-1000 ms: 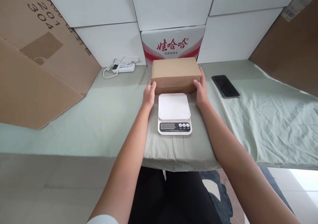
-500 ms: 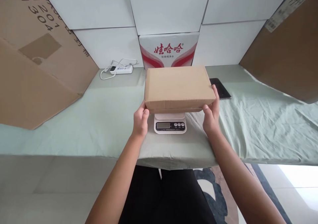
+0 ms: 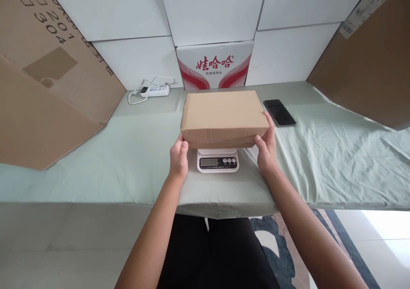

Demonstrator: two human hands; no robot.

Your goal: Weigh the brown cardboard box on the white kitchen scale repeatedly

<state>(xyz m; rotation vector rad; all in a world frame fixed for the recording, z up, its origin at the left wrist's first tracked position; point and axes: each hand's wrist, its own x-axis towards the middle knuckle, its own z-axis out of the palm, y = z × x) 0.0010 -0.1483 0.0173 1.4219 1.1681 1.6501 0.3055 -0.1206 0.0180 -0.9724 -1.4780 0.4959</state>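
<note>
A closed brown cardboard box (image 3: 224,111) is held level over a white kitchen scale (image 3: 218,169). My left hand (image 3: 179,155) grips the box's near left corner, thumb at the front and the other fingers partly hidden below. At the near right corner my right hand (image 3: 266,145) has its thumb on the front face and fingers along the side. The box covers most of the scale's weighing plate; whether it touches the plate I cannot tell. In front of the box, the scale's display and buttons stay visible, with no digits readable.
A dark smartphone (image 3: 279,112) lies right of the box. Behind left sits a white power strip (image 3: 155,91) with a coiled cable. A red-and-white printed carton (image 3: 215,66) stands at the back. Large cardboard boxes flank the green cloth-covered table (image 3: 141,160) on the left (image 3: 57,101) and right (image 3: 368,71).
Both hands have moved the cardboard box slightly left and lower, toward the scale. More of the smartphone now shows at the right. The grip looks the same.
</note>
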